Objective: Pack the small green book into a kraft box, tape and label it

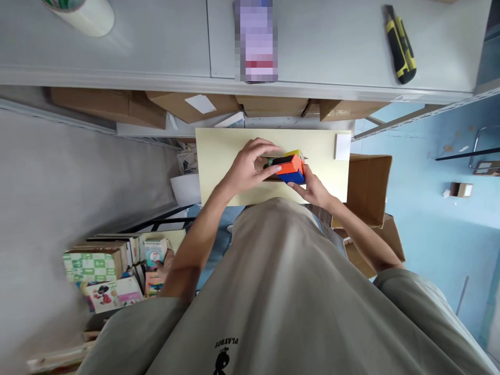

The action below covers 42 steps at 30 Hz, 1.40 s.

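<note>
Over a pale yellow tabletop (222,151), my right hand (315,188) grips a small block-shaped thing (291,165) with orange, blue and yellow faces and a black part on its left. Its exact kind I cannot make out. My left hand (247,165) curves in a C shape at the block's left side, fingers apart from the thumb. That thumb's tip meets the near edge of the block, by its black part. Beneath both hands lies a brown, dark-edged thing (269,178), mostly hidden.
A white rectangle (342,147) lies at the tabletop's right. Behind it, a grey shelf (332,47) carries a box cutter (401,44), a blurred-out device (256,41) and a white cup (91,18). Cardboard boxes (369,187) stand at right; books (94,265) are stacked at lower left.
</note>
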{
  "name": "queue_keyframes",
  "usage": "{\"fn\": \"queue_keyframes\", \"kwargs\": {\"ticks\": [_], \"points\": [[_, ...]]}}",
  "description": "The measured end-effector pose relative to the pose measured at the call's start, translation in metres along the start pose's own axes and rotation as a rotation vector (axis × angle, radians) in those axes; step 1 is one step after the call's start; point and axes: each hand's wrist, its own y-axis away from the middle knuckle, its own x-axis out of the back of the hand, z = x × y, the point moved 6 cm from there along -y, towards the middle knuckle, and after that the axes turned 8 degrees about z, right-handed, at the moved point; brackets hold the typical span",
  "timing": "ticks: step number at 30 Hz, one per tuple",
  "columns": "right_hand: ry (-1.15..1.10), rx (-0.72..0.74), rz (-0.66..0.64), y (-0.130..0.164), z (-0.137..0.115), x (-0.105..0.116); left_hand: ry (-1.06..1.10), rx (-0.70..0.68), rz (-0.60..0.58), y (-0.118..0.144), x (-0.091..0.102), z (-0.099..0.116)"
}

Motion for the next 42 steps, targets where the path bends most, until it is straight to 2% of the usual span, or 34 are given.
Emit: {"fn": "queue_keyframes", "kwargs": {"ticks": [3,8,15,22,30,38,42], "points": [[0.083,0.015,-0.024,0.002,-0.006,0.004,0.016,-0.030,-0.044,-0.001,-0.002,0.009],[0.187,0.113,-0.039,0.004,-0.018,0.016,0.053,0.021,-0.094,0.001,-0.002,0.011],[0.290,0.250,-0.015,0.004,-0.025,0.026,0.075,0.028,-0.052,0.001,0.001,0.012],[0.470,0.408,0.042,0.008,-0.038,0.039,0.016,-0.062,-0.147,0.006,0.000,0.036],[0.540,0.428,0.043,0.012,-0.047,0.058,-0.075,-0.126,-0.084,0.008,0.000,0.053],[0.538,0.418,0.020,0.016,-0.061,0.063,-0.028,-0.095,-0.068,-0.001,-0.006,0.050],[0.507,0.370,-0.005,0.019,-0.059,0.059,-0.006,-0.057,-0.076,-0.006,-0.008,0.044]]}}
